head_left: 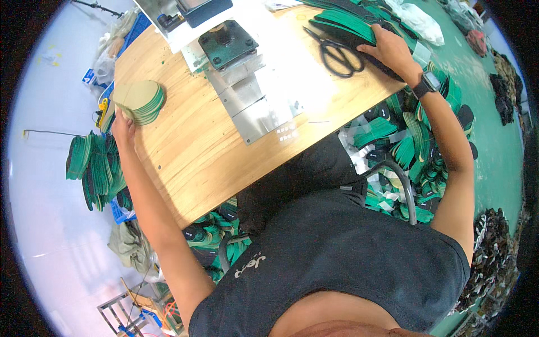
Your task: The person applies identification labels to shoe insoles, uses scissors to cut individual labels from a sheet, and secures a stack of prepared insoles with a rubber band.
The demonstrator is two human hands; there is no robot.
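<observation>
Your left hand [123,128] grasps the small finished stack of insoles [140,101]; your right hand [392,51] presses flat, fingers released, on the green pile [342,22]. Many insoles remain.

I see a stack of tan-topped insoles [140,101] with green edges lying flat, slightly fanned, at the far left edge of the worktop [191,140], the left hand [123,128] touching its near side. At the far right lies a pile of green insoles [342,22] (black undersides showing) under the right hand [393,51].
</observation>
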